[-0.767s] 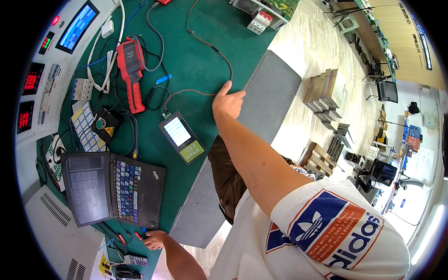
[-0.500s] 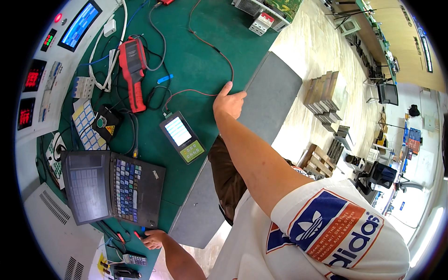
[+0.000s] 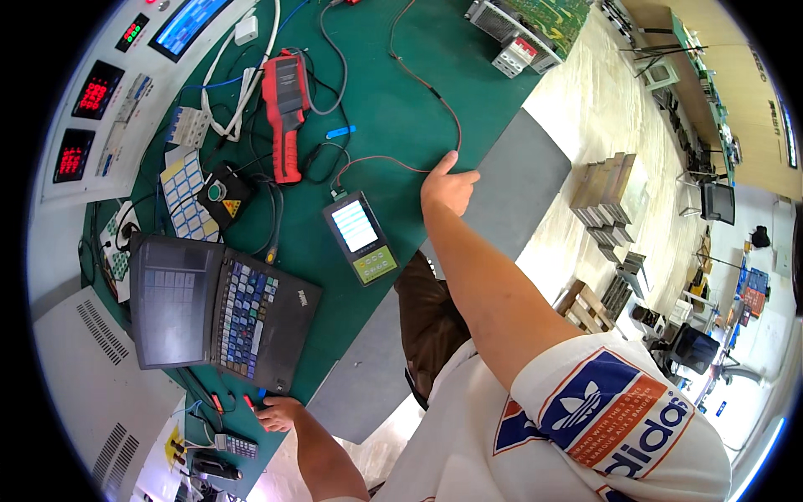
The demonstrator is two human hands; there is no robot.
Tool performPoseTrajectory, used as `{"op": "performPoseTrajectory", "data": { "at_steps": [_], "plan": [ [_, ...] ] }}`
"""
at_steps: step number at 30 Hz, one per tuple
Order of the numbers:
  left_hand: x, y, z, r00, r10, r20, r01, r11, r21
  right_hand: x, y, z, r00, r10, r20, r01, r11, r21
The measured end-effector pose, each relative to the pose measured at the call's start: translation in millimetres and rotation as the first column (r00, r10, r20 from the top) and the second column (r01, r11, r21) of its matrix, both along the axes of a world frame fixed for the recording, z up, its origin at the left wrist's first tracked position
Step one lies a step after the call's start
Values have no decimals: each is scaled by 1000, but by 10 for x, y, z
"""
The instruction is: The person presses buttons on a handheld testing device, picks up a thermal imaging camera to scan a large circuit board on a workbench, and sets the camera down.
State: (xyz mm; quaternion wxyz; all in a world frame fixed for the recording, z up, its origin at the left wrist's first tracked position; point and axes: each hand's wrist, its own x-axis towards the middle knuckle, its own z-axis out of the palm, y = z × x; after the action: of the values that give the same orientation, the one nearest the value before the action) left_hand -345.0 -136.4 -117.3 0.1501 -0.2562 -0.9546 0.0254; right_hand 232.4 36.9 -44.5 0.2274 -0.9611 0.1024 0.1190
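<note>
My right hand (image 3: pixel 447 188) rests at the green table's edge, thumb spread away from the fingers. A thin red wire (image 3: pixel 393 159) passes under it, and I see no object held. Left of that hand lies a handheld instrument (image 3: pixel 358 234) with a lit screen and yellow-green keypad; the wire runs to its top end. At the lower left my left hand (image 3: pixel 278 413) has thumb and fingers together at a red-tipped test lead (image 3: pixel 248 402), beside the open laptop (image 3: pixel 276 343). The hand partly hides the lead.
A red and black handheld meter (image 3: pixel 286 117), a black box with a green button (image 3: pixel 224 194) and tangled cables lie beyond the instrument. A panel with red digital displays (image 3: pixel 92 88) stands at the left. A breaker (image 3: pixel 514 57) sits by a metal-cased unit at the top right.
The whole view has shifted: the upper table things now sit further right and the laptop higher. Both hands keep about the same places relative to the table.
</note>
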Motion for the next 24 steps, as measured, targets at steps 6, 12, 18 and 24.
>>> {"op": "performPoseTrajectory", "data": {
  "at_steps": [6,12,18,24],
  "plan": [
    [-74,-17,-62,999,-12,-33,12,1000,7,-7,2,-24,1000,-10,11,10,1000,3],
    [-8,-23,-34,1000,-15,-8,15,999,34,1,8,-37,1000,-17,23,17,1000,-7],
    [122,18,111,999,-23,25,23,1000,17,1,22,-21,1000,-6,17,7,1000,-24],
    [251,41,190,999,-50,10,50,998,22,16,5,-48,1000,1,-9,-2,1000,-29]
  ]
}}
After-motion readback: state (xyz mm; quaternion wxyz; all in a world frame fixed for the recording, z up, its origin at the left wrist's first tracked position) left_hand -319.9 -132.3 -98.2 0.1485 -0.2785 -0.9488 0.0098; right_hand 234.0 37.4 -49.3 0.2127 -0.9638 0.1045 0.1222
